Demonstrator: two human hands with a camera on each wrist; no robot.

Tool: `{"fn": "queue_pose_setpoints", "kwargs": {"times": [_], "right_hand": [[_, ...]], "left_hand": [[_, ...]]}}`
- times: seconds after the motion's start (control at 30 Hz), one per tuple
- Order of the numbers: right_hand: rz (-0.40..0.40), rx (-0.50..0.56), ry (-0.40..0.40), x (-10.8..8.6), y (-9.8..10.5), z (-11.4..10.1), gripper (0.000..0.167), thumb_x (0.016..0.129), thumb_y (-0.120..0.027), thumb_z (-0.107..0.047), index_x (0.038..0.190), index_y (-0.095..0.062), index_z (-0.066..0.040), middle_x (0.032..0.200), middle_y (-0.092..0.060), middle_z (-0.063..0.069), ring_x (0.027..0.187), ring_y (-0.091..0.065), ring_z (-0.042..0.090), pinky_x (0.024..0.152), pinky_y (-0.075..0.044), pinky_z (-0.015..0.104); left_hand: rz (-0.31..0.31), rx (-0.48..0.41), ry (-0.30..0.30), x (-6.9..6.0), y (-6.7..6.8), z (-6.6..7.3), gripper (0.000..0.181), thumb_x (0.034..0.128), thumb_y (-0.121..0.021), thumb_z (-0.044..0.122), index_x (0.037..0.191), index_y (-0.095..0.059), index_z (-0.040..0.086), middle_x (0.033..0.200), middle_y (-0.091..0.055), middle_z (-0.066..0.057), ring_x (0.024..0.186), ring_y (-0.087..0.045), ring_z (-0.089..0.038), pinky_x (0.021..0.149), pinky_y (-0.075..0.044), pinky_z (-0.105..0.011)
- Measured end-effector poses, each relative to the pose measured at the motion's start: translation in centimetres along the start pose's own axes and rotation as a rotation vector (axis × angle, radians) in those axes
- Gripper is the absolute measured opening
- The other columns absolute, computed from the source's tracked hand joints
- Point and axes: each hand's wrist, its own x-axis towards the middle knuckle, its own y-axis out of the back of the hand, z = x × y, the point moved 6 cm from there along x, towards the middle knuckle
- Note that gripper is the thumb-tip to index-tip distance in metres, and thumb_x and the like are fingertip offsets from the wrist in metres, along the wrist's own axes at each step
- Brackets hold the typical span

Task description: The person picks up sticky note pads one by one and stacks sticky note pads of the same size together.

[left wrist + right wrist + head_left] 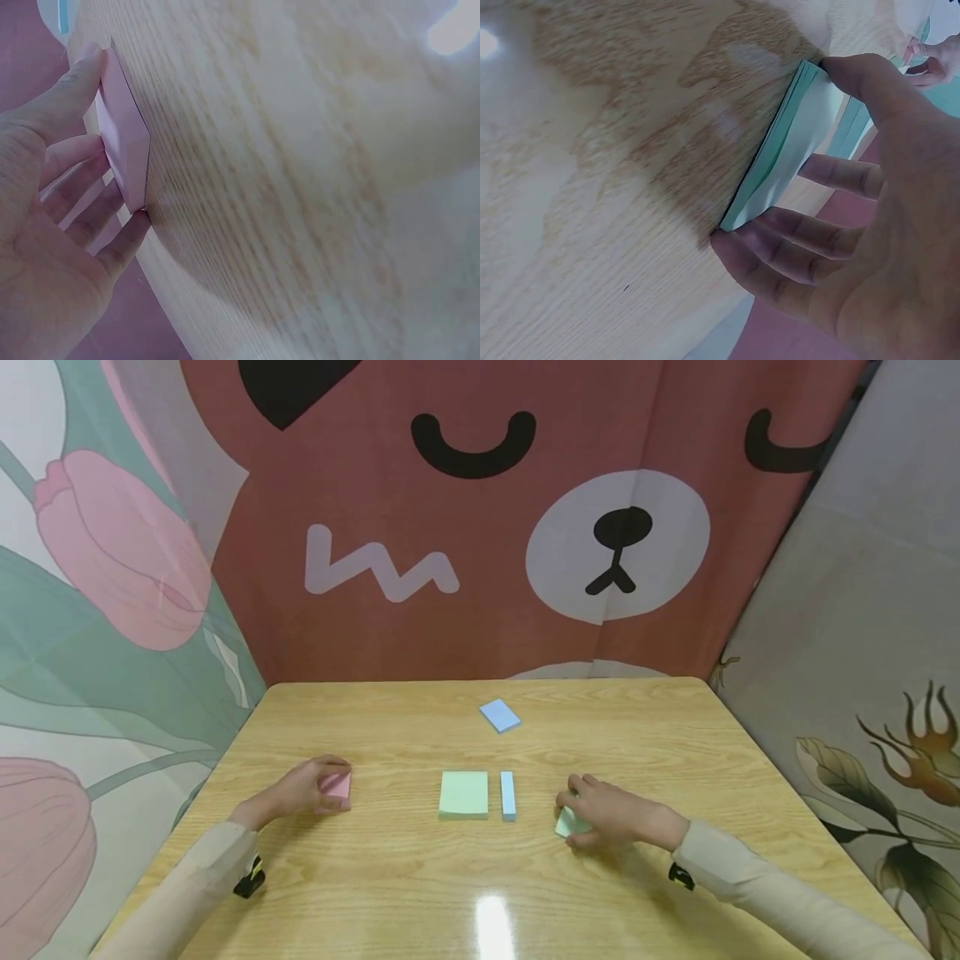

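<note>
On the left of the table, my left hand [300,787] grips a pink sticky note pad [338,786]. The left wrist view shows the thumb at one end of this pink pad [126,131] and fingertips along its far side and other end. Over to the right, my right hand [615,814] spans a small pale green sticky note pad [568,825]. In the right wrist view that green pad [784,154] lies between thumb and fingers, its sheets slightly parted at the edge. Both pads are at the tabletop, partly covered by the hands in the head view.
Between the hands lie a thicker green sticky note pad [463,793] and, just right of it, a narrow blue block [507,795]. Farther back is a tilted blue pad [499,715]. A printed curtain [375,635] hangs behind the wooden table [405,877].
</note>
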Motion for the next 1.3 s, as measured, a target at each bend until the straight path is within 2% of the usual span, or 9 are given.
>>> {"fn": "queue_pose_setpoints", "kwargs": {"times": [0.3,0.5,0.77,1.07,1.3], "right_hand": [[-0.015,0.007,-0.024,0.2,0.0,0.1,0.039,0.087,-0.073,-0.039,0.115,-0.056,-0.016,0.112,-0.051,0.011,0.090,-0.049,0.019,0.064,-0.046,0.026],[0.003,-0.004,-0.024,0.6,0.1,0.0,0.043,0.084,-0.073,-0.037,0.116,-0.056,-0.013,0.114,-0.052,0.012,0.089,-0.048,0.019,0.063,-0.044,0.024],[0.046,-0.026,-0.001,1.1,0.1,0.1,0.052,0.084,-0.073,-0.036,0.125,-0.057,-0.009,0.120,-0.052,0.015,0.096,-0.051,0.022,0.066,-0.047,0.025],[0.090,-0.064,0.051,1.7,0.4,0.0,0.054,0.082,-0.074,-0.034,0.125,-0.055,-0.008,0.120,-0.053,0.015,0.100,-0.054,0.025,0.074,-0.051,0.031],[0.159,-0.089,0.100,2.4,0.6,-0.2,0.064,0.079,-0.076,-0.030,0.128,-0.050,0.003,0.119,-0.055,0.017,0.103,-0.055,0.027,0.082,-0.052,0.037]], "left_hand": [[0.002,0.024,-0.020,-0.1,0.1,0.1,0.070,0.0793,-0.085,0.030,0.129,-0.058,-0.012,0.132,-0.054,-0.027,0.125,-0.047,-0.049,0.103,-0.036,-0.062],[0.008,0.022,-0.022,-0.1,0.2,0.3,0.070,0.0795,-0.085,0.030,0.129,-0.058,-0.012,0.132,-0.054,-0.028,0.125,-0.046,-0.049,0.103,-0.036,-0.061],[0.006,0.022,-0.025,-0.1,0.1,0.3,0.070,0.0801,-0.084,0.030,0.129,-0.058,-0.012,0.132,-0.055,-0.028,0.124,-0.047,-0.049,0.103,-0.036,-0.061],[0.011,0.039,-0.039,-0.1,0.2,0.3,0.069,0.0807,-0.084,0.030,0.129,-0.058,-0.013,0.131,-0.055,-0.028,0.123,-0.048,-0.049,0.101,-0.038,-0.061],[0.016,0.018,-0.044,-0.1,0.2,0.6,0.070,0.0804,-0.084,0.029,0.128,-0.058,-0.014,0.130,-0.055,-0.029,0.122,-0.048,-0.050,0.101,-0.038,-0.062]]}}
